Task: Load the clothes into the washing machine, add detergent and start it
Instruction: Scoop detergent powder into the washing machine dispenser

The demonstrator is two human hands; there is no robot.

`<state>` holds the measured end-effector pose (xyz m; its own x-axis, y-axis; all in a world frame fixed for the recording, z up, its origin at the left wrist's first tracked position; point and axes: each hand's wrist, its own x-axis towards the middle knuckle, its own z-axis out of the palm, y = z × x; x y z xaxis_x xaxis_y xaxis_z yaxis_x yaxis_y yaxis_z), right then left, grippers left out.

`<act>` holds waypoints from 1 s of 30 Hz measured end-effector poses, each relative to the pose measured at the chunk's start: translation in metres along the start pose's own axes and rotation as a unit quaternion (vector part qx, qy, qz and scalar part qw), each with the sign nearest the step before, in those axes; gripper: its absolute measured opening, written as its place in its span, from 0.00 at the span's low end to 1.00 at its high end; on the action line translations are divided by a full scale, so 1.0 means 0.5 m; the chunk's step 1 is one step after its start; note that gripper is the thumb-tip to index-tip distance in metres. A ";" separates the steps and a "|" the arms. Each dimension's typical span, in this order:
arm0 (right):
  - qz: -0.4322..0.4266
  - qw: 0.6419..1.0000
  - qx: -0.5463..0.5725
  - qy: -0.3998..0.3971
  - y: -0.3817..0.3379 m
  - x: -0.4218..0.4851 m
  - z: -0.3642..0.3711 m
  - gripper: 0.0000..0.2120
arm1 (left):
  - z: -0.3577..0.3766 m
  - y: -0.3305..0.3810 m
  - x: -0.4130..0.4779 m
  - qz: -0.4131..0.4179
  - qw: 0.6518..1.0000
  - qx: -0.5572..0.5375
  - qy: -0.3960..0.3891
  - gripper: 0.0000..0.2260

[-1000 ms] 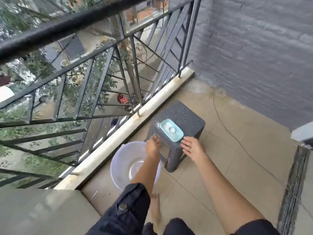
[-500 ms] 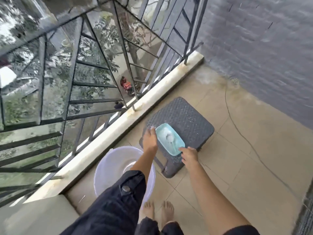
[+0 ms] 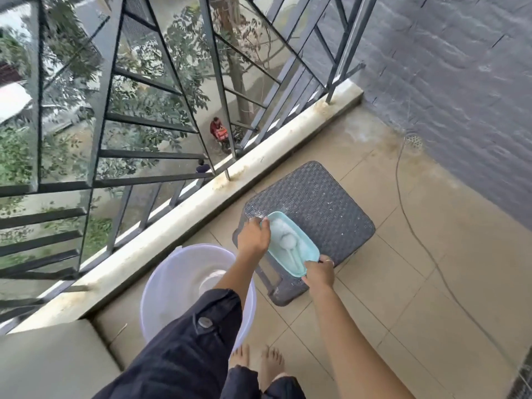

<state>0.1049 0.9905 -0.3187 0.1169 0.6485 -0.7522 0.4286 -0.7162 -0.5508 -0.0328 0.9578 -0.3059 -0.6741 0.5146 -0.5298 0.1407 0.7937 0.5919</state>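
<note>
A light teal open box point(image 3: 305, 249) of white detergent powder rests on the near left corner of a dark grey woven stool point(image 3: 322, 203). A white scoop point(image 3: 286, 243) lies in the powder. My left hand point(image 3: 253, 237) grips the box's far left edge, fingers over the rim. My right hand point(image 3: 319, 273) holds its near right corner. A dark garment point(image 3: 184, 347) hangs over my left forearm. No washing machine is in view.
A white plastic bucket point(image 3: 161, 286) stands on the tiled floor left of the stool, under my left arm. A metal railing point(image 3: 218, 90) on a low concrete kerb runs along the left. A dark grey wall point(image 3: 449, 82) closes the right, with a floor drain point(image 3: 414, 141) at its foot.
Both hands have closed onto the box: the left went from the stool's edge to the box's rim, the right from beside it to its near corner. The view has tilted downward and closer.
</note>
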 end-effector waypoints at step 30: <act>-0.589 0.573 -0.528 -0.216 -0.007 -0.814 0.115 0.20 | -0.511 -0.284 -0.700 -0.196 0.845 -0.362 0.342 0.29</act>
<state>0.0043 0.7138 -0.0314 -0.9452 0.2343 -0.2274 0.3116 0.8555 -0.4137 -0.0020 0.5823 -0.0493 -0.8622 -0.2455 -0.4431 -0.5039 0.3264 0.7997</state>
